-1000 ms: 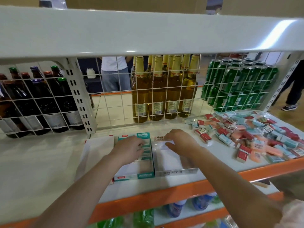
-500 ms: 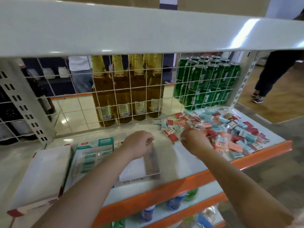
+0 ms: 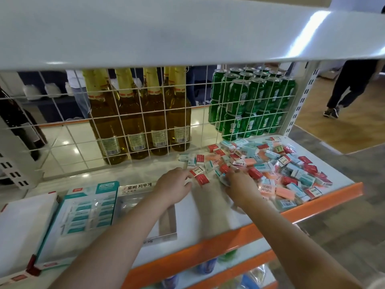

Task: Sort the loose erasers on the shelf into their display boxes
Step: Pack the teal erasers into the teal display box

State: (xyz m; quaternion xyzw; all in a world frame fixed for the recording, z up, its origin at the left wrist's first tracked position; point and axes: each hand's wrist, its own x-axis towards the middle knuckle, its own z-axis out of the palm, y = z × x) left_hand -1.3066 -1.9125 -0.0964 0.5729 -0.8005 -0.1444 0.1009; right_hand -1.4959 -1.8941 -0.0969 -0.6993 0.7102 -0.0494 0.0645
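Note:
Several loose erasers (image 3: 270, 163) in red, teal and salmon wrappers lie heaped on the right of the white shelf (image 3: 208, 205). My left hand (image 3: 175, 186) reaches to the pile's left edge, its fingertips touching a red-and-white eraser (image 3: 196, 171) beside a red eraser (image 3: 202, 179). My right hand (image 3: 239, 184) is on the pile, fingers curled down over a teal eraser (image 3: 221, 180). On the left stand a teal display box (image 3: 87, 213) with teal erasers, a clear-fronted box (image 3: 137, 187) with a Korean label under my left forearm, and a white-and-red box (image 3: 20, 226).
A white wire grid (image 3: 145, 122) backs the shelf, with amber bottles (image 3: 135, 122) and green cans (image 3: 250, 105) behind it. The upper shelf (image 3: 187, 34) hangs low overhead. The orange front edge (image 3: 270, 222) bounds the shelf. A person (image 3: 350, 88) walks at the far right.
The view swung right. Both hands left the display boxes and moved right to the eraser pile; the left hand now reaches the red erasers and the right is deeper into the heap.

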